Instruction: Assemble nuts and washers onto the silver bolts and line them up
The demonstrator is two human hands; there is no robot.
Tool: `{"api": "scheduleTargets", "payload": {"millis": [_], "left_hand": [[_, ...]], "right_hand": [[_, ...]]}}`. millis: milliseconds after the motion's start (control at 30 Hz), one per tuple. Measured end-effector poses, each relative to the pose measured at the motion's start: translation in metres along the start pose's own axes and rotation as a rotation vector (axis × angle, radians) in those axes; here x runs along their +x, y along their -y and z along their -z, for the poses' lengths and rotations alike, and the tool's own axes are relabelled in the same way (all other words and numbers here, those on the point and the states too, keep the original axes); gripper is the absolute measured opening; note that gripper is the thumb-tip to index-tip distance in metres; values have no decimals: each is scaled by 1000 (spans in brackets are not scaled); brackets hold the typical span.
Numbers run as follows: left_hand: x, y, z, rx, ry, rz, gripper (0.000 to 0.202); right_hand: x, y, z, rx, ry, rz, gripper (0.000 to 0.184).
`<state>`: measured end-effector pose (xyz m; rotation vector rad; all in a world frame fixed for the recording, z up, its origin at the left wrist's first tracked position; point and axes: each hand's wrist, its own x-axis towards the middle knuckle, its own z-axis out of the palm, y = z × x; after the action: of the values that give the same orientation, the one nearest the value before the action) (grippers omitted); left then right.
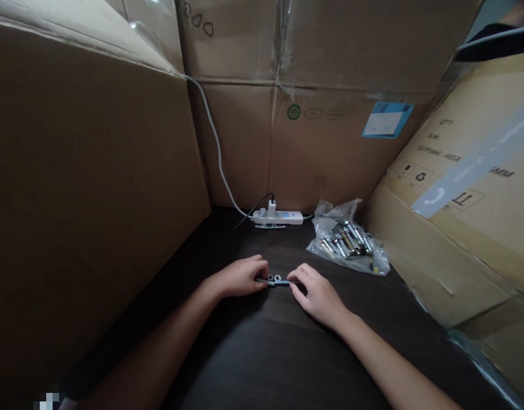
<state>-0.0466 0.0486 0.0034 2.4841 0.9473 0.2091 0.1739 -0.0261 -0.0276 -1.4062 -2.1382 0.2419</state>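
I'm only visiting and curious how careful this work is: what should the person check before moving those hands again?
1. Metal bolt held at both ends: the left hand and right hand each pinch one end. Ok.
2. Two metal rings close by, between the hands. Ok.
3. Rings threaded on the bolt or lying loose beside it: cannot tell.
4. Bag of bolts on the table, to the right of the hands and apart from them. Ok.
5. Power strip behind the hands and clear of them. Ok.
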Motion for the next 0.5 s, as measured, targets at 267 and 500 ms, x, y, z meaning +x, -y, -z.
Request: {"api": "scheduleTargets", "payload": {"millis": [267,500], "left_hand": [[5,6,-9,24,-145,-36,8],[28,29,-18,55,-338,21,8]], "right_hand": [[11,-6,-5,-20,-31,-26,16],[49,-29,-13,-76,-54,-16,18]]}}
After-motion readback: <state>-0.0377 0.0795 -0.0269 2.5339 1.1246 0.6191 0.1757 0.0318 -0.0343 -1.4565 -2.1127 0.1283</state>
